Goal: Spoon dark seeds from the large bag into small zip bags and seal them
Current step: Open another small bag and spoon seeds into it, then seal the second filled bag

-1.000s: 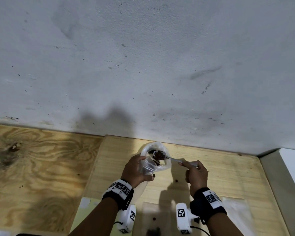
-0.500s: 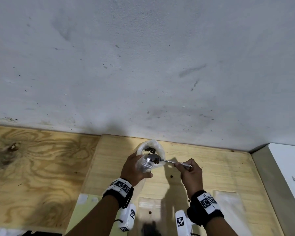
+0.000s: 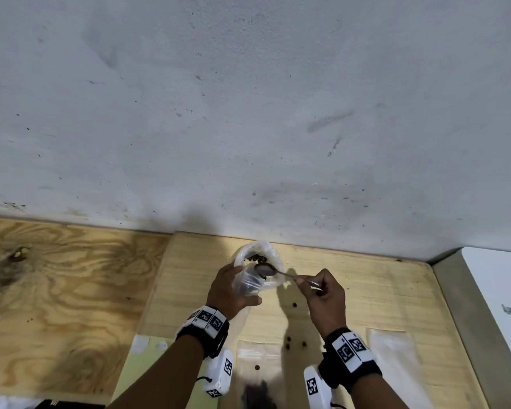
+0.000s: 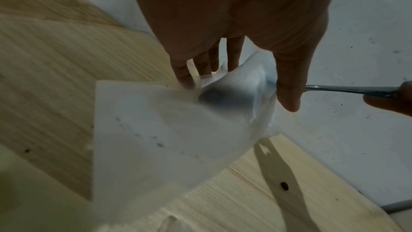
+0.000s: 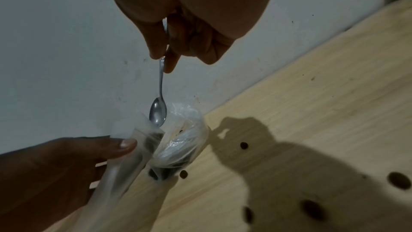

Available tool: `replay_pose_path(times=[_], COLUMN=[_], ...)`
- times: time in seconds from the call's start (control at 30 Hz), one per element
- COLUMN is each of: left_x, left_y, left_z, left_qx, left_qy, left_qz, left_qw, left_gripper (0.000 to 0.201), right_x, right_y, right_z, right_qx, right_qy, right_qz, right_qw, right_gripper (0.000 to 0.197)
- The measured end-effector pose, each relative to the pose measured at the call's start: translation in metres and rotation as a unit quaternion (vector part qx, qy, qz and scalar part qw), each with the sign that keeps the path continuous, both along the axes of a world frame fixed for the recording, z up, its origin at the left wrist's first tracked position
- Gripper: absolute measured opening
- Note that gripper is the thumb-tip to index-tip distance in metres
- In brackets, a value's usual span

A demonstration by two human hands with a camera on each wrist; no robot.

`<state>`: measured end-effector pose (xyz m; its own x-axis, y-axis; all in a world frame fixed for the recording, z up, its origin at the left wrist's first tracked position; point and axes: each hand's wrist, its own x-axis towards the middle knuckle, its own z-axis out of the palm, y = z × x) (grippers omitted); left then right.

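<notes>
My left hand grips a small clear zip bag by its open mouth, thumb on one side and fingers on the other. Just behind it, the large clear bag of dark seeds stands open against the wall. My right hand pinches the handle of a metal spoon. The spoon bowl hangs tipped at the small bag's mouth and looks empty. Through the plastic, the spoon bowl shows as a dark patch.
Loose dark seeds lie on the pale wooden board. Flat zip bags lie near its front edge, one holding seeds. A grey wall rises right behind. Plywood is left, a white surface right.
The spoon, loaded with seeds over the large bag a second ago, has come to the small bag's mouth and tipped. My left hand keeps its hold on the small bag.
</notes>
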<state>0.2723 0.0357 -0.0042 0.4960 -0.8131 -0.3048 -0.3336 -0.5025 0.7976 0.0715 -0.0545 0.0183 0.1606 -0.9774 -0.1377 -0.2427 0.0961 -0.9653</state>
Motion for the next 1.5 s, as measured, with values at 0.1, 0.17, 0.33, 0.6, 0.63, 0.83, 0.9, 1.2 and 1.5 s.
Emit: replay_pose_path(times=[0.1, 0.17, 0.33, 0.6, 0.63, 0.83, 0.9, 1.2, 1.5], left_x=[0.001, 0.002, 0.005, 0.0, -0.002, -0.012, -0.012, -0.003, -0.009], left_y=[0.001, 0.002, 0.012, 0.027, 0.028, 0.02, 0.02, 0.022, 0.022], left_z=[-0.002, -0.002, -0.002, 0.031, 0.035, 0.058, 0.063, 0.088, 0.095], left_qx=[-0.003, -0.009, -0.024, -0.161, -0.178, -0.2, -0.194, -0.223, -0.213], left_qy=[0.009, 0.01, -0.007, -0.012, -0.014, -0.041, -0.038, 0.11, 0.153], left_qz=[0.002, -0.001, -0.004, 0.033, 0.032, 0.001, -0.012, 0.121, 0.079], left_qw=[1.0, 1.0, 1.0, 0.986, 0.983, 0.979, 0.98, 0.961, 0.962], left_gripper=[0.092, 0.092, 0.09, 0.092, 0.092, 0.099, 0.104, 0.018, 0.018], right_x=[0.006, 0.01, 0.03, 0.034, 0.036, 0.047, 0.047, 0.032, 0.03], right_y=[-0.007, -0.012, -0.019, 0.002, 0.007, 0.021, 0.018, 0.019, 0.022], right_z=[0.002, 0.002, -0.002, 0.034, 0.043, 0.074, 0.077, 0.086, 0.091], right_qx=[0.026, 0.061, 0.162, 0.018, 0.004, -0.12, -0.147, -0.148, -0.097], right_qy=[-0.015, -0.016, 0.04, 0.1, 0.072, 0.172, 0.187, 0.08, -0.001], right_qz=[-0.059, -0.103, -0.089, 0.024, 0.086, 0.285, 0.24, 0.143, 0.113], right_qw=[0.998, 0.993, 0.982, 0.995, 0.994, 0.935, 0.941, 0.975, 0.989], right_gripper=[0.033, 0.034, 0.024, 0.029, 0.019, 0.013, 0.011, 0.022, 0.032])
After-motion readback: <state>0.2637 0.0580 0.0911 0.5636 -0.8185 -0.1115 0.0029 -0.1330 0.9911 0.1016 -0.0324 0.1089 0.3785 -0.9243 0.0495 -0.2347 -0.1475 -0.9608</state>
